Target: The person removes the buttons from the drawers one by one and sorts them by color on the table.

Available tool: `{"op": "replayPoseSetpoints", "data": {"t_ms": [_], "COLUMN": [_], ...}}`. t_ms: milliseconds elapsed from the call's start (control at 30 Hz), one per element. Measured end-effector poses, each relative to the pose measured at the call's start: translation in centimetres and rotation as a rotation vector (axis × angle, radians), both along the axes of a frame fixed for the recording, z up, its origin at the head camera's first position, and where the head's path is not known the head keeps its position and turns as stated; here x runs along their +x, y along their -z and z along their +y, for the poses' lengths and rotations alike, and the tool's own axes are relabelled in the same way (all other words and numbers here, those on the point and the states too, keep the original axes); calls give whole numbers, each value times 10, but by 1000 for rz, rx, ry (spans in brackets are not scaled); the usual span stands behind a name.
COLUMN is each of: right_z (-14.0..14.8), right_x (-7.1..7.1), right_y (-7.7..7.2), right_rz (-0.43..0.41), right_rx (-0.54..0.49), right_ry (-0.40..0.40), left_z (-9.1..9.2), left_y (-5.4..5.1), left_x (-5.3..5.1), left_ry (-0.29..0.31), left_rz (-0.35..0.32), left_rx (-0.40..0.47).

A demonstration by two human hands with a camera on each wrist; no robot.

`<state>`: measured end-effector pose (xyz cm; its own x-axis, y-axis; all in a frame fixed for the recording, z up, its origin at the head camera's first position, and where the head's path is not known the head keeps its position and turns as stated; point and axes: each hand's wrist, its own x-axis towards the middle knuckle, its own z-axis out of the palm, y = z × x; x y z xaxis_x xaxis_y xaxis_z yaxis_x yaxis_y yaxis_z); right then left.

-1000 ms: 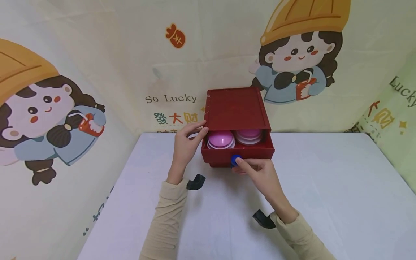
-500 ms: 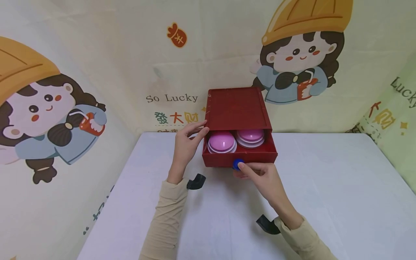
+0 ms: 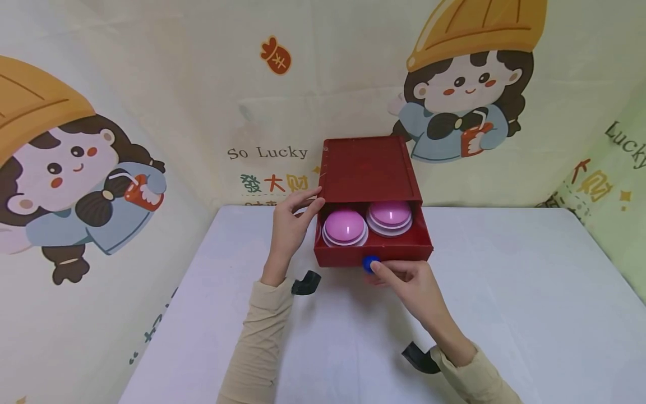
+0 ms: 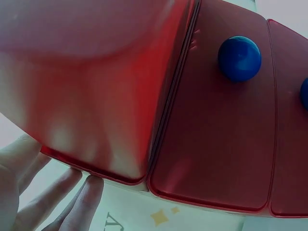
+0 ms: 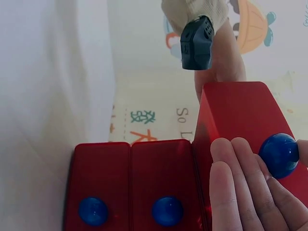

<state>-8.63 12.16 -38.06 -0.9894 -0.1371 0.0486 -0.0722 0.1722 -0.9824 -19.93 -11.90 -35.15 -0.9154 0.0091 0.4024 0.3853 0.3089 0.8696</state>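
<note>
A red drawer cabinet (image 3: 370,168) stands at the back of the table with its top drawer (image 3: 335,257) pulled out. Inside it sit two glossy pink domes on white round bases, the left dome (image 3: 345,225) a little nearer than the right dome (image 3: 390,213); what they are I cannot tell. My right hand (image 3: 411,283) pinches the drawer's round blue knob (image 5: 279,155) between thumb and fingers. With fairly straight fingers, my left hand (image 3: 290,227) touches the cabinet's left side near its upper front corner. The left wrist view also shows those fingertips (image 4: 94,185) against the cabinet's edge.
Two lower drawers, each with a blue knob (image 5: 167,211), stay closed, as the right wrist view shows. A white cloth (image 3: 504,292) covers the table. Printed fabric (image 3: 202,84) hangs close behind the cabinet. Black camera mounts (image 3: 421,358) jut from both wrists.
My right hand has drawn the top drawer toward me by its knob. More of both pink domes now shows. The left hand has kept its place on the cabinet.
</note>
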Motion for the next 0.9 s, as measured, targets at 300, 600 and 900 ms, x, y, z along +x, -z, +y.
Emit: {"op": "replayPoseSetpoints", "data": {"t_ms": [300,600,900], "right_z": [0,2,3], "right_x": [4,9,14], "right_y": [2,6,8], "right_rz": [11,22,17], "right_rx": [3,14,3], "right_ry": [-11,-17,-23], "left_z": [-1,-1,0], "left_y": [0,1,2], "left_x": [0,-1,-1], "left_ry": [-3,4,7], "left_rz": [-3,7,24], "left_rx": [-9,-8,-1]}}
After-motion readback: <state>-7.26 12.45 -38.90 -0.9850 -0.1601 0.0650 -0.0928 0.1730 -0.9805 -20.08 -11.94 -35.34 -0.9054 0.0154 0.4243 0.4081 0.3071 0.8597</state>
